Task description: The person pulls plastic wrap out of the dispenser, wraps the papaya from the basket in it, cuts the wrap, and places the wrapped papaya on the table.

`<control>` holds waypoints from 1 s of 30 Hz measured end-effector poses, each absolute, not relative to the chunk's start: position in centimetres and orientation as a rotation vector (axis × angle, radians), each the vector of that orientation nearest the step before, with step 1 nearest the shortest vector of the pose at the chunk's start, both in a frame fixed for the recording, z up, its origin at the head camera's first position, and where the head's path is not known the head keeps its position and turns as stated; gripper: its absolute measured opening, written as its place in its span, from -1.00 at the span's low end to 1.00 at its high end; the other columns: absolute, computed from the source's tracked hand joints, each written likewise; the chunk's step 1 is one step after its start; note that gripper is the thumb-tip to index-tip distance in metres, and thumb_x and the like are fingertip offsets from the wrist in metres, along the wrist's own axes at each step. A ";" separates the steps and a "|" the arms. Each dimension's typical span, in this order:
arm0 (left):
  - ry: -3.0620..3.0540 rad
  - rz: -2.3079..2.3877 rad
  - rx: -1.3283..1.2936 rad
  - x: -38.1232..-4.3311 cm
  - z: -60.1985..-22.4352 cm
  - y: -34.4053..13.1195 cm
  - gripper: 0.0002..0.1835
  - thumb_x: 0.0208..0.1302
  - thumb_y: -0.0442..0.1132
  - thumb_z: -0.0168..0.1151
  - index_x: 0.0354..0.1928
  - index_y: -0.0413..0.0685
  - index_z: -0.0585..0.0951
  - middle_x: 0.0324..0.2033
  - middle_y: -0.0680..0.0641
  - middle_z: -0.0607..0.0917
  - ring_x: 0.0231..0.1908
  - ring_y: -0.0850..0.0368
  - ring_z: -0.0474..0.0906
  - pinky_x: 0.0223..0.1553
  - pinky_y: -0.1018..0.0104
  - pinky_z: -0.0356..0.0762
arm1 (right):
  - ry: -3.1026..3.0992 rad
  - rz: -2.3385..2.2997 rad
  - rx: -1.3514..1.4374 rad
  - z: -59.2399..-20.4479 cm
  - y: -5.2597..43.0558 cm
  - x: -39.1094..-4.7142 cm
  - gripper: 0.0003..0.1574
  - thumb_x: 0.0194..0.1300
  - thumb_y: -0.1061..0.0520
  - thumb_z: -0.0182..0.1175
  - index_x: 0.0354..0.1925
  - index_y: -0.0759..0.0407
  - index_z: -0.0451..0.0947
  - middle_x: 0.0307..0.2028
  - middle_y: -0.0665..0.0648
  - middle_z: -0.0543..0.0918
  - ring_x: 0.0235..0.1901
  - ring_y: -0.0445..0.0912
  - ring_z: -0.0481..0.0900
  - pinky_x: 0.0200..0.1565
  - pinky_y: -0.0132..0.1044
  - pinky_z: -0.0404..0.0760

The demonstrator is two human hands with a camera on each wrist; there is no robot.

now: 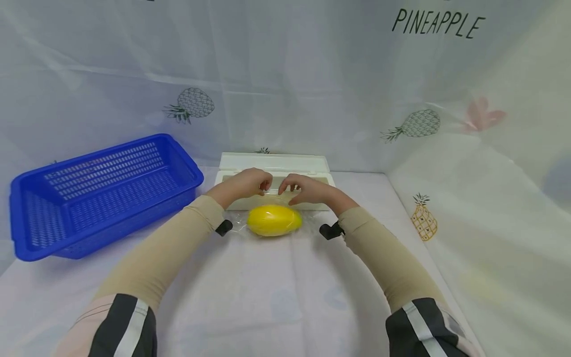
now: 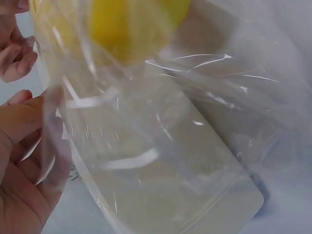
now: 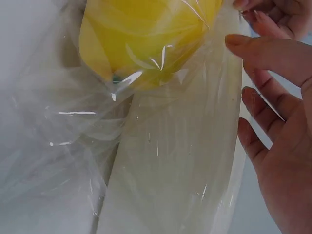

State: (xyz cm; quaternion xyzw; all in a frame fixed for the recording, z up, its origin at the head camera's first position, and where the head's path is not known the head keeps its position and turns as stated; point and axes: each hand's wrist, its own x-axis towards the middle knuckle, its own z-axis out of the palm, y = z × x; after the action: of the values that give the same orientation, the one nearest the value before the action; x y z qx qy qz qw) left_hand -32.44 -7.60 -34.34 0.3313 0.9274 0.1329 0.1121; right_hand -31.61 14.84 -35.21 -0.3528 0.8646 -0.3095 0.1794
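A glossy yellow oval fruit [image 1: 274,220] lies on the table in front of a long white box [image 1: 274,161] with its lid raised. Clear plastic film [image 2: 209,107] covers the fruit and spreads to both sides, overlapping the box front in the wrist views. My left hand [image 1: 250,183] pinches the film edge behind the fruit, thumb on the near side. Just to its right, my right hand [image 1: 310,189] has its thumb and fingers apart at the same edge. The right fingertips [image 3: 247,93] are right at the box's border, relaxed and slightly bent.
A blue perforated basket [image 1: 107,198] stands to the left, its near right corner beside my left forearm. Behind the box hangs a white curtain [image 1: 285,99] with pineapple prints. A black wrist mount [image 1: 331,231] is on each wrist. White cloth [image 1: 276,297] covers the table.
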 end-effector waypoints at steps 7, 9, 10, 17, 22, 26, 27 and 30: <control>2.690 0.421 0.995 -32.6 -34.6 -7.4 -0.82 0.20 -0.42 0.36 -0.36 -0.07 0.52 -0.43 -0.01 0.54 -0.32 0.05 0.42 -0.23 0.27 0.45 | 2.469 -0.612 -1.069 -34.7 14.6 -31.7 -0.68 0.27 0.35 0.26 -0.01 0.20 0.69 -0.07 0.14 0.56 0.02 0.00 0.45 0.16 -0.13 0.43; 2.686 0.432 0.999 -32.5 -34.6 -7.5 -0.83 0.21 -0.42 0.35 -0.36 -0.07 0.52 -0.42 -0.01 0.54 -0.31 0.04 0.42 -0.22 0.27 0.46 | 2.481 -0.615 -1.008 -34.6 14.5 -31.5 -0.70 0.27 0.23 0.31 -0.01 0.18 0.69 -0.07 0.08 0.55 0.03 -0.03 0.45 0.17 -0.13 0.42; 2.686 0.436 1.001 -32.5 -34.6 -7.6 -0.83 0.21 -0.42 0.34 -0.36 -0.07 0.52 -0.42 -0.01 0.54 -0.31 0.05 0.42 -0.21 0.26 0.46 | 2.488 -0.622 -0.982 -34.5 14.5 -31.4 -0.66 0.24 0.15 0.35 -0.01 0.17 0.68 -0.06 0.06 0.54 0.04 -0.03 0.44 0.18 -0.12 0.42; 2.695 0.432 0.995 -32.3 -34.5 -7.7 -0.85 0.23 -0.40 0.33 -0.33 -0.07 0.53 -0.38 -0.01 0.57 -0.29 0.04 0.45 -0.19 0.25 0.48 | 2.588 -0.660 -0.995 -35.4 14.2 -30.2 -0.24 -0.05 -0.10 0.56 0.09 0.21 0.63 -0.08 0.03 0.46 0.01 -0.04 0.40 0.10 -0.17 0.41; 2.711 0.413 0.959 -32.1 -34.6 -7.7 -0.81 0.25 -0.38 0.32 -0.16 -0.05 0.53 -0.33 -0.04 0.59 -0.28 0.02 0.48 -0.18 0.25 0.52 | 2.668 -0.700 -1.010 -36.4 14.4 -30.1 -0.32 0.01 -0.03 0.54 0.08 0.22 0.64 -0.07 0.05 0.47 -0.02 -0.04 0.42 0.09 -0.18 0.44; 2.729 0.406 0.903 -31.8 -34.3 -7.7 -0.73 0.27 -0.35 0.32 -0.01 -0.08 0.56 -0.30 -0.06 0.61 -0.27 0.01 0.50 -0.13 0.24 0.55 | 2.685 -0.780 -0.987 -36.6 14.6 -29.9 -0.42 0.04 0.04 0.52 0.02 0.23 0.67 -0.12 0.04 0.48 -0.04 -0.04 0.43 0.08 -0.18 0.46; 2.735 0.402 0.893 -31.7 -34.2 -7.7 -0.73 0.27 -0.34 0.31 0.00 -0.09 0.57 -0.30 -0.06 0.61 -0.26 0.02 0.50 -0.12 0.24 0.55 | 2.680 -0.806 -0.982 -36.7 14.6 -29.8 -0.45 0.05 0.06 0.52 0.01 0.24 0.67 -0.13 0.04 0.49 -0.04 -0.04 0.43 0.08 -0.17 0.46; 2.742 0.395 0.886 -31.5 -34.0 -7.8 -0.77 0.28 -0.32 0.31 -0.03 -0.13 0.64 -0.28 -0.05 0.64 -0.25 0.02 0.51 -0.08 0.24 0.55 | 2.667 -0.868 -0.971 -36.9 14.5 -29.6 -0.53 0.07 0.11 0.50 -0.03 0.25 0.69 -0.16 0.03 0.49 -0.06 -0.05 0.44 0.07 -0.16 0.49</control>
State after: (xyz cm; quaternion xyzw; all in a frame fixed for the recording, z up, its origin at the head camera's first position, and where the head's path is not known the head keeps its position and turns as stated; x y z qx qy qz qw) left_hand -31.53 -7.80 -34.03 0.3026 0.9364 0.1348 0.1162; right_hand -29.63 14.52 -36.87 -0.3260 0.8952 -0.2914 0.0866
